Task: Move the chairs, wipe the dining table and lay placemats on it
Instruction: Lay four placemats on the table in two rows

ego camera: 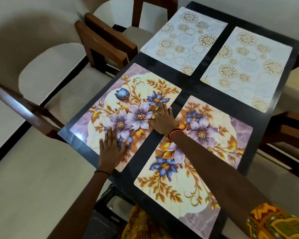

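Note:
The dark dining table (193, 87) carries several placemats. A purple-and-gold floral placemat (110, 100) lies at the near left. My left hand (110, 150) presses flat on its near edge, fingers straight. My right hand (162, 118) reaches across and lies flat on the same mat's right side. A second floral placemat (205, 169) lies at the near right, partly under my right forearm. Two pale placemats with gold circle patterns lie at the far end, one on the left (183, 40) and one on the right (247, 68).
Wooden chairs with cream seats stand along the left side: one near (47, 73), one farther back (107, 40). Another chair (290, 131) is at the right edge. A dark stool frame (109, 204) sits under the table's near end. The floor is pale tile.

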